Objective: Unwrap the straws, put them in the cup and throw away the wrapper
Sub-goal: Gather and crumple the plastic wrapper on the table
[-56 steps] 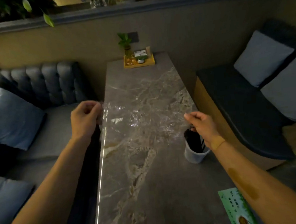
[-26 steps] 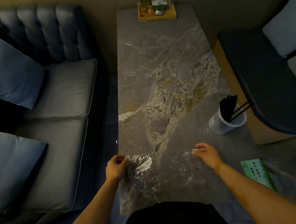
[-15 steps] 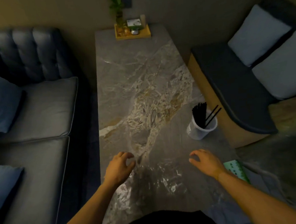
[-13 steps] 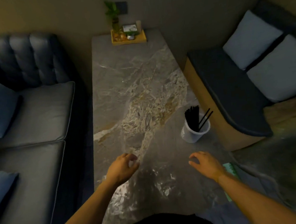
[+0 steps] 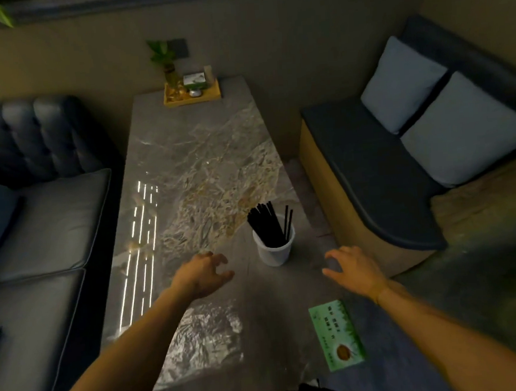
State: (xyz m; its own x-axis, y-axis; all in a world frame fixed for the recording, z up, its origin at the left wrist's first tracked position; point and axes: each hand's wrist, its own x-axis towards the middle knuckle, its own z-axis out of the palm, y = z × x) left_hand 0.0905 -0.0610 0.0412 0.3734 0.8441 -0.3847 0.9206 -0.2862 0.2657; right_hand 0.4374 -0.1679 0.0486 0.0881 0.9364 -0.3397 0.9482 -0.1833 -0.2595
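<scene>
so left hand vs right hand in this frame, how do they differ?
The left hand is over the marble table, left of the white cup of black straws; the right hand is right of the cup, near the table's right edge. The left forearm crosses the crinkled clear wrapper lying on the table; the right forearm passes beside the green card. Both are open, fingers loosely curled, palms down, holding nothing.

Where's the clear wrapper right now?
In the head view the wrapper lies crumpled flat on the marble table at the near end, under the left forearm, left of the green card and nearer than the cup.
</scene>
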